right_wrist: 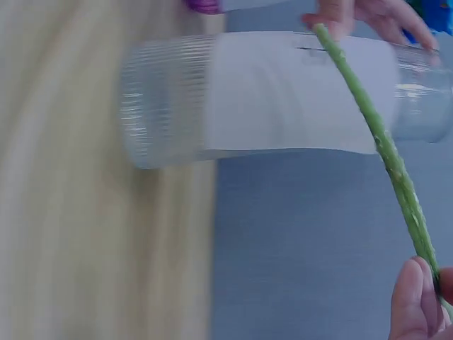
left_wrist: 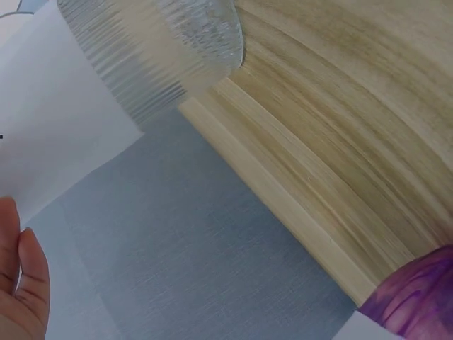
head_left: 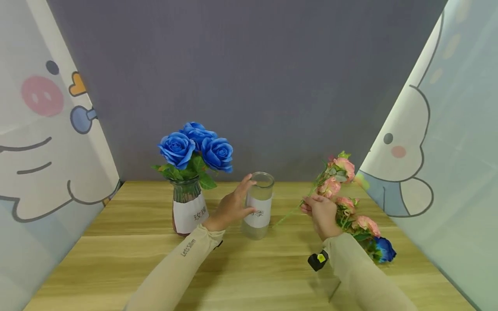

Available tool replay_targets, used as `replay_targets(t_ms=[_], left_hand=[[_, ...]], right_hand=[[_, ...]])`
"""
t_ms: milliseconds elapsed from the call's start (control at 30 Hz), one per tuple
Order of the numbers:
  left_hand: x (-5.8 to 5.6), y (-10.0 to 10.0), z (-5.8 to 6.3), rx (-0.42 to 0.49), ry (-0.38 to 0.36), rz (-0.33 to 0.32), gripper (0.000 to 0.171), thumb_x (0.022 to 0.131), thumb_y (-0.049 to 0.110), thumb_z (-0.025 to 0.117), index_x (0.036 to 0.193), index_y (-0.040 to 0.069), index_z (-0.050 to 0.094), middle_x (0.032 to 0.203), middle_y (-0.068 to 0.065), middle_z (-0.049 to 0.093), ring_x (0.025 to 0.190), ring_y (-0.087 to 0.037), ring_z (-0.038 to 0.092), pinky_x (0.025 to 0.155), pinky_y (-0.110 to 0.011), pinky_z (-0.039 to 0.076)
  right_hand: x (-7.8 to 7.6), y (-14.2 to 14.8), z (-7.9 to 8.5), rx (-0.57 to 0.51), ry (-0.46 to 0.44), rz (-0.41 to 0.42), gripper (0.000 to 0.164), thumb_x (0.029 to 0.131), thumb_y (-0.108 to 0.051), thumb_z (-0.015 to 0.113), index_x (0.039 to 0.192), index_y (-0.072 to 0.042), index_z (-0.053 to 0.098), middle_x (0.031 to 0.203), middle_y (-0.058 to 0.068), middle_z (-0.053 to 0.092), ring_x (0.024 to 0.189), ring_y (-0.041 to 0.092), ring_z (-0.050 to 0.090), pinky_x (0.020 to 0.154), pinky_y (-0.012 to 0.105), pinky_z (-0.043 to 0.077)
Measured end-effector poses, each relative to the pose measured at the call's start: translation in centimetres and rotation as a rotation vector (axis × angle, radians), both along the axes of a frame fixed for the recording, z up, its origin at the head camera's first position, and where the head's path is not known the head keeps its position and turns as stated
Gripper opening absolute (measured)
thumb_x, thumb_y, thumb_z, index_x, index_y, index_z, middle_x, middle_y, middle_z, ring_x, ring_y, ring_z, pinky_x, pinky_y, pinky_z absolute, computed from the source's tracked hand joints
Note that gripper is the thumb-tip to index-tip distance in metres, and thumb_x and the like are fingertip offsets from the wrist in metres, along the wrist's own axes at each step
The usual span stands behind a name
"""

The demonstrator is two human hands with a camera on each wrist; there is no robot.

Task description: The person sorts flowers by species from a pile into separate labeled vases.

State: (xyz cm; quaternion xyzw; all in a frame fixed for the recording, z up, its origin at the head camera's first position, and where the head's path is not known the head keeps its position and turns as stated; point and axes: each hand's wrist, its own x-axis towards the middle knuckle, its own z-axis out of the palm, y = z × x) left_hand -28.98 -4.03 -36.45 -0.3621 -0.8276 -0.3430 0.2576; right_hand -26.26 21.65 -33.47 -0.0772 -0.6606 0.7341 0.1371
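In the head view my left hand is at the left side of a clear ribbed glass vase, thumb and fingers spread, fingertips right at its rim and paper label. The same vase fills the upper right wrist view. My right hand pinches the green stem of a spray of pink flowers, blossoms up and to the right. The bare stem end slants toward the vase and overlaps it in the right wrist view.
A second labelled vase holding blue roses stands left of the left hand. More pink flowers and a blue rose lie on the wooden table beside the right forearm. A grey panel rises behind.
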Motion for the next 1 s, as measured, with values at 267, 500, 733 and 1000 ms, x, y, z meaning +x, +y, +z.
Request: replay_targets(t_ms=[267,500,733,1000], left_hand=[[0.0,0.2,-0.3,-0.005,0.011,-0.002,0.077,0.071,0.008,0.085,0.135,-0.001,0.044,0.15,-0.022,0.032,0.052,-0.012,0.047,0.044,-0.021,0.037],[-0.1,0.0,-0.2,-0.001,0.031,-0.002,0.077,0.071,0.007,0.085,0.135,-0.001,0.043,0.149,-0.024,0.032,0.053,-0.012,0.047,0.045,-0.021,0.037],[-0.1,0.0,-0.2,0.0,0.024,-0.004,0.078,0.071,0.007,0.085,0.136,-0.002,0.043,0.15,-0.024,0.031,0.051,-0.009,0.043,0.044,-0.021,0.037],[-0.3,0.0,-0.5,-0.001,0.024,0.01,0.079,0.071,0.01,0.085,0.137,-0.001,0.043,0.15,-0.024,0.031,0.047,0.0,0.032,0.043,-0.021,0.035]], right_hand=[[-1.4,0.4,4.4,-0.04,0.011,-0.125,0.009,0.093,-0.005,0.061,0.097,0.001,0.055,0.064,-0.004,0.064,0.053,0.003,0.062,0.06,0.02,0.054],[-2.6,0.4,7.0,-0.148,0.071,-0.227,0.008,0.091,-0.006,0.065,0.092,-0.001,0.059,0.063,-0.003,0.064,0.05,0.005,0.061,0.055,0.019,0.053],[-3.2,0.1,9.0,-0.231,0.136,-0.255,0.013,0.088,-0.001,0.066,0.083,-0.001,0.054,0.062,-0.002,0.065,0.046,0.006,0.06,0.051,0.02,0.052],[-3.3,-0.2,10.9,-0.237,0.131,-0.265,0.015,0.088,-0.001,0.066,0.078,-0.004,0.055,0.062,0.0,0.065,0.046,0.007,0.06,0.05,0.021,0.052]])
